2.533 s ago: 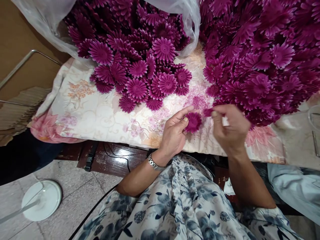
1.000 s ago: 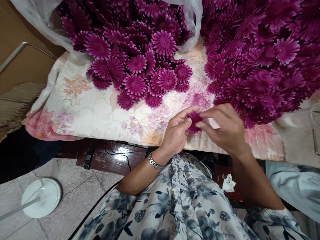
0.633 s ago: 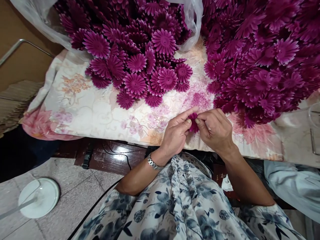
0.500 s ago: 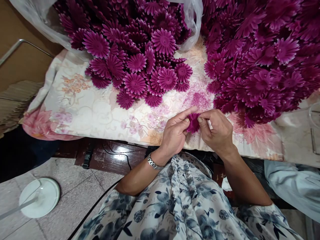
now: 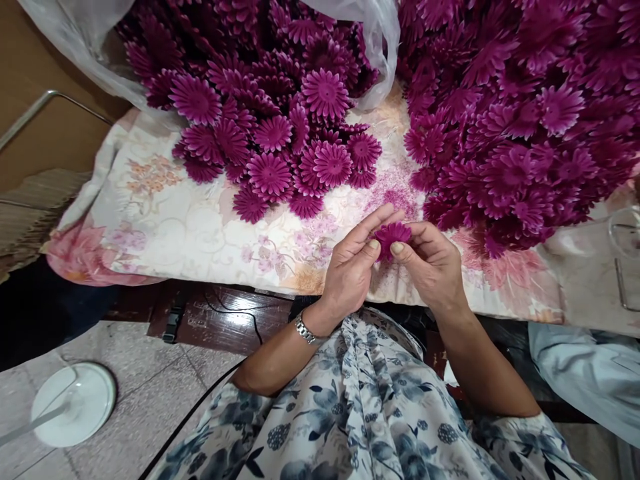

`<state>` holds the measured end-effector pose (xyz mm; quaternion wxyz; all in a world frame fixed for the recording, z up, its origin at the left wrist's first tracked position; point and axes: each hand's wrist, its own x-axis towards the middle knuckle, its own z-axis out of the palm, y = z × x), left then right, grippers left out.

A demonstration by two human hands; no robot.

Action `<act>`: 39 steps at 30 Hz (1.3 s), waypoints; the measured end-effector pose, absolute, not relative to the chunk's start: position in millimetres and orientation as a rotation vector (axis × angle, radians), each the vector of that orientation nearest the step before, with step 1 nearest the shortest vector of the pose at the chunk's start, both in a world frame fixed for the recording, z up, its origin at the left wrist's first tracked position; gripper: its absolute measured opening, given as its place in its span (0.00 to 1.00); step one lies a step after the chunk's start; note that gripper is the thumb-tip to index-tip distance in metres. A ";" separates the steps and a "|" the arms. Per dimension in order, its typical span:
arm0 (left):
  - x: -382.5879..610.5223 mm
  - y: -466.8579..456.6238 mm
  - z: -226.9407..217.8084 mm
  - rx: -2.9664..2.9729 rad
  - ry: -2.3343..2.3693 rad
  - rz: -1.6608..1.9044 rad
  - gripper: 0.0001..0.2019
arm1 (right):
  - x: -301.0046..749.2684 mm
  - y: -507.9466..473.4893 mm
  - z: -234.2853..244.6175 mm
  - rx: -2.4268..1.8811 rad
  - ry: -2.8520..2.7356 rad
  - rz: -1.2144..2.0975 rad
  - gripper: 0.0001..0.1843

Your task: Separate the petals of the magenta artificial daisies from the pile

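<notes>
A magenta, daisy-like artificial flower head (image 5: 393,237) is held between the two hands just right of the frame's middle, above the near edge of a flower-printed cloth (image 5: 190,233). The left hand (image 5: 350,270) has it pinched at its left side, thumb tip on the near face and forefinger stretched out behind; the right hand (image 5: 434,267) grips the right side, thumb in front and forefinger bent behind the petals. Both pinches are narrow, with only the flower's thickness between thumb and finger; how the right hand's lower fingers are curled I cannot tell. Half a second ago the head faced more upward and the right fingertips had only its right rim; now it is tipped up, its petals fanning above both thumbs. The small separate purple piece that the right hand carried in the earliest view no longer shows apart, so it may now lie against this head, both hands working the one flower. The left heap (image 5: 270,137), spilling from a translucent plastic bag (image 5: 383,63) at upper centre, and the larger right heap (image 5: 510,150) at upper right look unchanged.
</notes>
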<state>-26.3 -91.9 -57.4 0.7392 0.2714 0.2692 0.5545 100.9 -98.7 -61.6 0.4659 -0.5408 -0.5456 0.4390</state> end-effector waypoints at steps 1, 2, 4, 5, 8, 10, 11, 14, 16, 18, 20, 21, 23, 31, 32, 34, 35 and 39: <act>-27.6 -92.0 -56.6 0.598 0.576 1.205 0.17 | 101.4 -98.6 -59.9 -1.322 -1.305 1.078 0.10; -29.5 -91.8 -55.8 0.607 0.566 1.192 0.17 | 102.9 -97.9 -56.8 -1.329 -1.313 1.040 0.09; -34.9 -90.8 -54.3 0.652 0.572 1.151 0.19 | 107.9 -95.1 -47.0 -1.341 -1.446 0.918 0.08; -37.9 -90.0 -53.6 0.680 0.580 1.121 0.21 | 110.8 -93.1 -41.0 -1.332 -1.556 0.861 0.08; -44.7 -86.3 -52.5 0.743 0.618 1.009 0.23 | 116.8 -86.0 -25.1 -1.218 -1.941 0.765 0.07; -45.3 -83.5 -52.6 0.765 0.647 0.968 0.21 | 115.9 -82.6 -20.7 -1.146 -2.140 0.691 0.07; -44.5 -82.2 -52.8 0.767 0.664 0.967 0.19 | 114.0 -81.8 -20.7 -1.144 -2.201 0.612 0.08; -40.2 -79.3 -52.9 0.677 0.732 1.046 0.13 | 105.3 -83.7 -26.8 -1.249 -2.165 0.231 0.08; -37.4 -79.0 -52.2 0.581 0.780 1.139 0.11 | 99.5 -87.2 -32.1 -1.294 -2.009 0.003 0.09; -35.2 -80.3 -51.3 0.532 0.791 1.212 0.10 | 94.7 -90.4 -36.4 -1.294 -1.904 -0.051 0.09; -33.5 -83.1 -50.8 0.526 0.746 1.225 0.11 | 90.9 -91.6 -40.0 -1.278 -1.896 0.046 0.06; -32.9 -84.7 -50.8 0.523 0.715 1.212 0.12 | 89.3 -91.4 -41.9 -1.279 -1.896 0.126 0.06; -32.4 -87.9 -51.0 0.503 0.664 1.184 0.13 | 87.1 -90.1 -45.6 -1.293 -1.862 0.258 0.06; -33.7 -93.8 -53.2 0.469 0.656 1.128 0.18 | 88.4 -88.4 -49.7 -1.371 -1.730 0.461 0.05; -33.5 -94.1 -54.1 0.476 0.659 1.132 0.18 | 89.1 -88.4 -49.4 -1.369 -1.731 0.439 0.04; -32.9 -94.7 -56.2 0.499 0.676 1.151 0.16 | 90.3 -88.4 -49.1 -1.362 -1.740 0.383 0.03; -32.6 -94.7 -57.2 0.509 0.691 1.158 0.16 | 90.4 -88.6 -49.4 -1.356 -1.748 0.366 0.02; -31.5 -93.1 -59.7 0.470 0.771 1.173 0.14 | 87.9 -90.2 -53.0 -1.365 -1.750 0.380 0.02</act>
